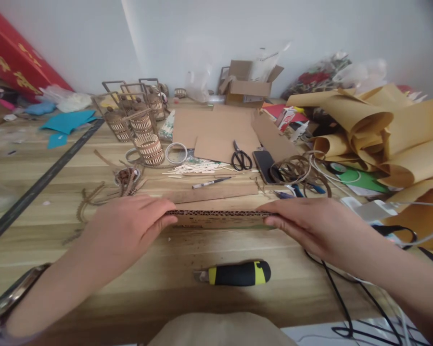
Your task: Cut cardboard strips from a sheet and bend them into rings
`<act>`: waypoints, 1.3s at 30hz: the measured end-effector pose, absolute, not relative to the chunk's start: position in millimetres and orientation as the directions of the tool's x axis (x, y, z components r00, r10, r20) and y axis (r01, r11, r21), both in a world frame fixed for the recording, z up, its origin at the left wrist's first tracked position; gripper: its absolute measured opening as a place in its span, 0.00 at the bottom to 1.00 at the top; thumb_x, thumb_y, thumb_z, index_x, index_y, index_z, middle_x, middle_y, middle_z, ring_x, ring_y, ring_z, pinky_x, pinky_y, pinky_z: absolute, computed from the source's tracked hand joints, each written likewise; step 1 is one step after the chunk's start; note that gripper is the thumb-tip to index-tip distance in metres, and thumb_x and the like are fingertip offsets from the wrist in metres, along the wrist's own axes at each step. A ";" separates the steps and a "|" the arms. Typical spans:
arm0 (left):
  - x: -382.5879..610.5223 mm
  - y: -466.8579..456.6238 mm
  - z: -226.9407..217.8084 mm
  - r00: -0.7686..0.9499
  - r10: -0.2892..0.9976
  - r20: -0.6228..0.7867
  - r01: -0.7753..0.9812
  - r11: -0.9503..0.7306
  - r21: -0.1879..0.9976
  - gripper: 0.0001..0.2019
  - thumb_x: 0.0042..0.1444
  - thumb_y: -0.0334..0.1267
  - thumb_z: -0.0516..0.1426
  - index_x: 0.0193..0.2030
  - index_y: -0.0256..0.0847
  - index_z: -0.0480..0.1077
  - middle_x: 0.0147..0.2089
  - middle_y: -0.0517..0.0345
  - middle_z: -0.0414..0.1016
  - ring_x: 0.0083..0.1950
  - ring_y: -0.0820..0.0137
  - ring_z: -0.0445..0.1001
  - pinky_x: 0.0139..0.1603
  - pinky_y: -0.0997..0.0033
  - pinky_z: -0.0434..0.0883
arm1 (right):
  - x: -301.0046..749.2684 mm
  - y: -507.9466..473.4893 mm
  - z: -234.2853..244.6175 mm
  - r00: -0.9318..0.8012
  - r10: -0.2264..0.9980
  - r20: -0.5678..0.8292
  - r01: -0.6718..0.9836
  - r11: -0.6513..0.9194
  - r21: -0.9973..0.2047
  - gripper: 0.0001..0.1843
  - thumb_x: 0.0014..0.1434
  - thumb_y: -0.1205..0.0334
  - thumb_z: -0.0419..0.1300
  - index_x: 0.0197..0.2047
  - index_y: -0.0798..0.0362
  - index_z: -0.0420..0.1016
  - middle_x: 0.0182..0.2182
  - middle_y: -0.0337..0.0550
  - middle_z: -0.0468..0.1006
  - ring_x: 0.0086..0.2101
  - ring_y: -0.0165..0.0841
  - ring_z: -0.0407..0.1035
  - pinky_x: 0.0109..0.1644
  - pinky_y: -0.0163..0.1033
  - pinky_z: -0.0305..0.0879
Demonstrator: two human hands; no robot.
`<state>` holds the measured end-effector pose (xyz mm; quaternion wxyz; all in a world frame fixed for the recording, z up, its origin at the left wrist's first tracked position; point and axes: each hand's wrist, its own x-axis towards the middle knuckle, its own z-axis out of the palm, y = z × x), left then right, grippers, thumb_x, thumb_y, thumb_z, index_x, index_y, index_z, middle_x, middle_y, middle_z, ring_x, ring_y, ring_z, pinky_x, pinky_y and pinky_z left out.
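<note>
Between my hands a piece of corrugated cardboard (220, 219) stands on edge, its fluted top edge facing up at me. My left hand (133, 223) pinches its left end between thumb and fingers. The right end is gripped the same way by my right hand (310, 221). Closer to me on the wooden table lies a black and yellow utility knife (238, 273), its blade end pointing left. A thin cardboard strip (216, 194) lies just beyond the upright piece, and past it is a pen (211, 183).
Black scissors (241, 156), a phone (266, 167) and flat cardboard (216, 125) lie farther back. Small slatted baskets with frames (141, 122) stand at back left. Rolled brown paper (368, 117) crowds the right side. Black cables (334, 283) hang over the right front edge.
</note>
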<state>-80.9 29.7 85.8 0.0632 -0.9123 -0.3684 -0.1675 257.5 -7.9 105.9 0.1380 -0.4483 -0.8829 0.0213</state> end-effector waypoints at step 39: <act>-45.9 56.8 -30.2 0.877 0.481 -0.017 0.477 -0.874 -0.096 0.28 0.66 0.24 0.45 0.73 0.39 0.55 0.74 0.43 0.55 0.75 0.44 0.52 0.67 0.33 0.58 | 242.2 8.4 -32.5 -0.648 0.647 0.402 0.705 0.709 -0.005 0.19 0.69 0.70 0.52 0.58 0.50 0.77 0.53 0.48 0.80 0.54 0.39 0.74 0.57 0.48 0.74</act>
